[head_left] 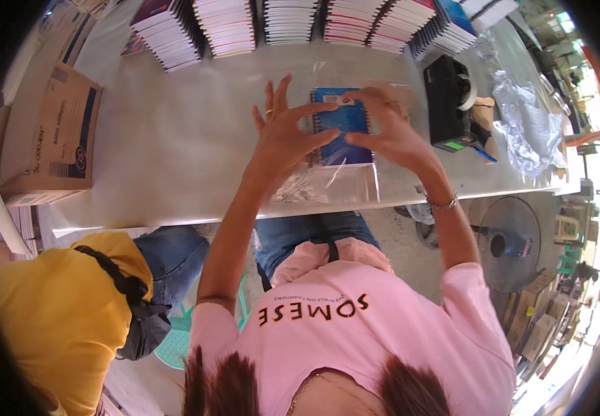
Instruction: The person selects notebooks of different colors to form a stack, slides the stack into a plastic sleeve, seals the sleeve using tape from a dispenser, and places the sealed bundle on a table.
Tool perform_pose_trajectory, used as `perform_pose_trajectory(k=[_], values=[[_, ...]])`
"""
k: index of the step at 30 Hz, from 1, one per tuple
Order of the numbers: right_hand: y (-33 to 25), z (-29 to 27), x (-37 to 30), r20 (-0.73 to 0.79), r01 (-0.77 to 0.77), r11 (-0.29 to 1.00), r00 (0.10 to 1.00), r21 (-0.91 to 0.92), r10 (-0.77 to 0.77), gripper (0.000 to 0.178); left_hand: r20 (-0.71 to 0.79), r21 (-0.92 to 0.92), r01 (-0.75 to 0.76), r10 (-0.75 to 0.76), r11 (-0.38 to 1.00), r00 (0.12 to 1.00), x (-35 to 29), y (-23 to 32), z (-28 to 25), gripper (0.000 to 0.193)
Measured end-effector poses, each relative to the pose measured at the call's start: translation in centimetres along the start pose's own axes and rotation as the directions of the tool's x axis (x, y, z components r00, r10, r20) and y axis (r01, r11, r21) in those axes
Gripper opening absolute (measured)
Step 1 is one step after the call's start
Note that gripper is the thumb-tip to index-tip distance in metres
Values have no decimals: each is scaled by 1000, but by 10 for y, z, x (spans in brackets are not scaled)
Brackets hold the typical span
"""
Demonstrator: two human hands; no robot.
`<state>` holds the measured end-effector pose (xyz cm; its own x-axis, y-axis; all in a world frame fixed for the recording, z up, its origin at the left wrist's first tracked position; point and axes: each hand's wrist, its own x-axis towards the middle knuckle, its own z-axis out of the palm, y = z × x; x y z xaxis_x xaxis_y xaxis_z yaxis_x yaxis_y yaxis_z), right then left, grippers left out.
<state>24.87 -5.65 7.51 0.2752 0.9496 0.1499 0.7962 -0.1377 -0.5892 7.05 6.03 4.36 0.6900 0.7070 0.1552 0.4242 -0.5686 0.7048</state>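
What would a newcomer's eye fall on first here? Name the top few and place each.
Probably the blue book at the upper centre, on the table, with the left hand and right hand spread over it, fingers apart. Next, perhaps, the stacks of spiral books lined up at the top, and the bright yellow shirt of another person at the lower left.

Glossy notebook; shiny, clear plastic wrap; matt cardboard carton; smooth table with soft sheen.
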Motion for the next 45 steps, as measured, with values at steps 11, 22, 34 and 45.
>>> perform_pose_trajectory(k=[11, 22, 34, 45], values=[[151, -118, -77, -89, -519, 548, 668, 656, 739, 29, 58, -21, 85, -83, 996, 995, 0, -2, 0, 49], [121, -98, -83, -185, -249, 465, 685, 850, 705, 21, 73, -3, 95, -94, 996, 993, -1, -4, -1, 50], [138, -73, -127, -246, -584, 686, 655, 434, 714, 19, 79, -5, 77, -77, 997, 994, -1, -9, -1, 52], [-10, -21, 30, 350, -137, 892, 937, 431, -26, 18, 113, -36, 101, -96, 994, 989, -1, -9, -8, 56]])
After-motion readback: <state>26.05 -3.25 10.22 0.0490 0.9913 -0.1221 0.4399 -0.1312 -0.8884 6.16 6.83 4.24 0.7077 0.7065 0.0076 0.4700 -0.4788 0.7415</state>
